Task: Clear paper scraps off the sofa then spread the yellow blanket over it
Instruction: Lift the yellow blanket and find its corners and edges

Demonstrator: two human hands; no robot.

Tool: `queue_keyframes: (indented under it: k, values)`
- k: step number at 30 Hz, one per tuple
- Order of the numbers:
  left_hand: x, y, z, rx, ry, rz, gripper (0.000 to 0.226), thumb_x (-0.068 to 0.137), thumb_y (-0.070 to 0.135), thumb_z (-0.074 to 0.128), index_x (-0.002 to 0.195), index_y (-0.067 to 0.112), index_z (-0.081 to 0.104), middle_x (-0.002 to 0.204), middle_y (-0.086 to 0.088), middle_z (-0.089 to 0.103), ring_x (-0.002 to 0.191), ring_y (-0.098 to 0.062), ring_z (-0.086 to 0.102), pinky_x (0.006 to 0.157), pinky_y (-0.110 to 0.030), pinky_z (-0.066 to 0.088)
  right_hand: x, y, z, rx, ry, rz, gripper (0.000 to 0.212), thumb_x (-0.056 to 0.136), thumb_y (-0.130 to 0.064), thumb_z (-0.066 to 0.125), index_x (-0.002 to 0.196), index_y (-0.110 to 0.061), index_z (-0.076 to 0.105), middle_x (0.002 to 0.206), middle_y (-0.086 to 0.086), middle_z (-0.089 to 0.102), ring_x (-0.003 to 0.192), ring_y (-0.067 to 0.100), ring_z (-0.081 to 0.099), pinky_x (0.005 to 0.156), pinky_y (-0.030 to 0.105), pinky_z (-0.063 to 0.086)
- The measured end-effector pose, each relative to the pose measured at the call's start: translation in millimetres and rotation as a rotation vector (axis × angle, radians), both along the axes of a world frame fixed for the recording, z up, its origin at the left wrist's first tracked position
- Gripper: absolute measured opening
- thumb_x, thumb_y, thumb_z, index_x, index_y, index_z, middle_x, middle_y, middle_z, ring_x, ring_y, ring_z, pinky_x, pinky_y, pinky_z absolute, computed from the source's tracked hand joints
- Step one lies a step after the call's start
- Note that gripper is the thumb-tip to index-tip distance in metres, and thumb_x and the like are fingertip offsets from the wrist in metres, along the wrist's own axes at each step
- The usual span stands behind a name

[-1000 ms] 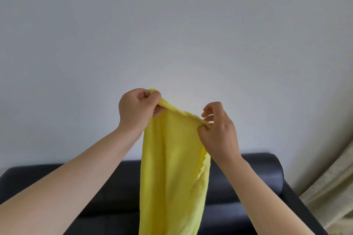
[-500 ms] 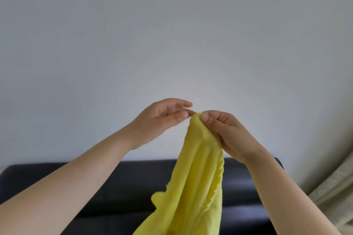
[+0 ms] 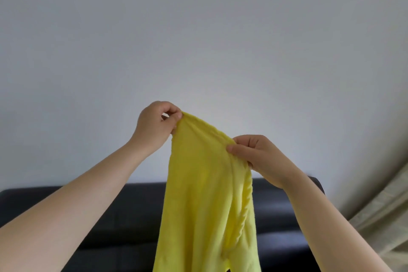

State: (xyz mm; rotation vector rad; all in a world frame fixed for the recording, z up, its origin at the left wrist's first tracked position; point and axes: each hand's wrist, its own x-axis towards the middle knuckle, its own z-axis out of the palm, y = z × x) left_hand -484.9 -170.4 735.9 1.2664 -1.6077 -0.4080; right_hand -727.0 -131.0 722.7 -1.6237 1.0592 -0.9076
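The yellow blanket (image 3: 205, 201) hangs in front of me in loose folds, held up high against the wall. My left hand (image 3: 154, 127) pinches its top edge at the upper left. My right hand (image 3: 260, 157) grips the same edge lower and to the right. Below and behind hangs the black sofa (image 3: 123, 212), of which only the backrest and part of the seat show. No paper scraps are visible on the part of the sofa I can see.
A plain pale wall (image 3: 198, 40) fills most of the view. A beige curtain (image 3: 379, 223) hangs at the right, just past the sofa's right arm.
Half a second ago only my right hand held the bunched top. My left hand has since gripped the edge and moved up and left, stretching the edge between both hands.
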Motion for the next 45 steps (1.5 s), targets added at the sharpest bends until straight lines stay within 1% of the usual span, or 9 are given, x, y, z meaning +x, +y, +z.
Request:
queue_keyframes:
  k: [7,15,20,25,29,33,36,40,45]
  values:
    - [-14.2,36.5,-13.9,0.144,0.019,-0.232,0.02,0.087,0.028,0.066,0.078,0.01,0.066,0.07,-0.006,0.068,0.065,-0.018,0.067,0.067,-0.026,0.056,31.0,-14.7,10.2,0.261,-0.778,-0.279,0.016,0.098,-0.005,0.046,0.099,0.003,0.06,0.077,0.011,0.068,0.062,0.014,0.067,0.059,0.023,0.057]
    - [-44.4,66.6,-53.3,0.275,-0.058,-0.223,0.061,0.061,0.059,0.077,0.112,0.035,0.054,0.112,0.019,0.056,0.097,0.002,0.059,0.084,-0.021,0.053,60.1,-20.5,47.2,0.233,-1.014,-0.304,0.013,0.097,-0.002,0.047,0.103,0.001,0.058,0.074,0.011,0.069,0.062,0.015,0.069,0.062,0.025,0.058]
    - [-50.0,51.5,-52.2,0.135,-0.068,-0.118,0.024,0.079,0.041,0.069,0.095,0.027,0.059,0.089,0.014,0.065,0.082,0.0,0.063,0.075,-0.02,0.054,60.5,-23.3,64.4,0.15,-1.043,-0.277,0.012,0.097,-0.002,0.047,0.102,0.0,0.058,0.075,0.011,0.068,0.064,0.016,0.068,0.061,0.024,0.059]
    - [-33.1,47.3,-45.7,0.129,0.037,-0.147,0.008,0.095,0.021,0.05,0.088,0.017,0.051,0.068,-0.01,0.062,0.057,-0.019,0.055,0.059,-0.031,0.048,28.4,-35.2,64.4,-0.031,-0.878,-0.433,0.015,0.097,-0.003,0.048,0.086,-0.007,0.058,0.071,0.008,0.062,0.065,0.015,0.063,0.061,0.023,0.056]
    - [-16.0,40.7,-13.9,0.252,0.194,-0.16,0.016,0.088,0.034,0.062,0.087,0.017,0.061,0.059,0.004,0.055,0.052,-0.01,0.04,0.052,-0.021,0.034,-11.5,-44.0,35.2,-0.097,-0.471,-0.651,0.009,0.092,-0.006,0.057,0.095,0.001,0.062,0.086,0.018,0.066,0.074,0.019,0.067,0.065,0.024,0.059]
    - [-6.1,35.4,22.0,0.465,-0.066,-0.4,0.025,0.072,0.039,0.079,0.086,0.018,0.074,0.077,0.002,0.071,0.07,-0.008,0.062,0.071,-0.024,0.049,-31.0,-41.8,1.9,-0.122,-0.084,-0.746,0.006,0.087,-0.012,0.064,0.086,-0.006,0.065,0.08,0.01,0.071,0.064,0.015,0.072,0.081,0.044,0.059]
    - [-14.1,28.4,36.0,0.358,-0.16,-0.353,0.011,0.076,0.025,0.079,0.081,0.017,0.074,0.071,0.004,0.067,0.065,-0.005,0.056,0.065,-0.021,0.044,-28.3,-33.3,-12.1,-0.244,0.163,-0.639,0.026,0.083,-0.022,0.071,0.107,-0.016,0.062,0.105,-0.002,0.066,0.095,0.016,0.066,0.09,0.04,0.053]
    - [-29.0,24.9,44.3,0.303,-0.337,-0.389,0.008,0.078,0.022,0.076,0.085,0.021,0.076,0.085,0.004,0.074,0.081,-0.007,0.066,0.078,-0.024,0.051,-0.8,-16.0,-12.4,-0.288,0.115,-0.141,0.056,0.082,-0.019,0.074,0.133,-0.026,0.05,0.128,-0.014,0.059,0.121,-0.001,0.051,0.102,0.026,0.038]
    - [-35.2,24.4,48.5,0.262,-0.43,-0.381,0.009,0.077,0.017,0.074,0.083,0.023,0.078,0.083,0.009,0.075,0.082,0.001,0.065,0.075,-0.016,0.049,11.9,-14.7,-6.3,-0.166,-0.041,0.012,0.016,0.088,-0.004,0.064,0.103,-0.007,0.069,0.087,0.008,0.073,0.082,0.015,0.068,0.084,0.027,0.052]
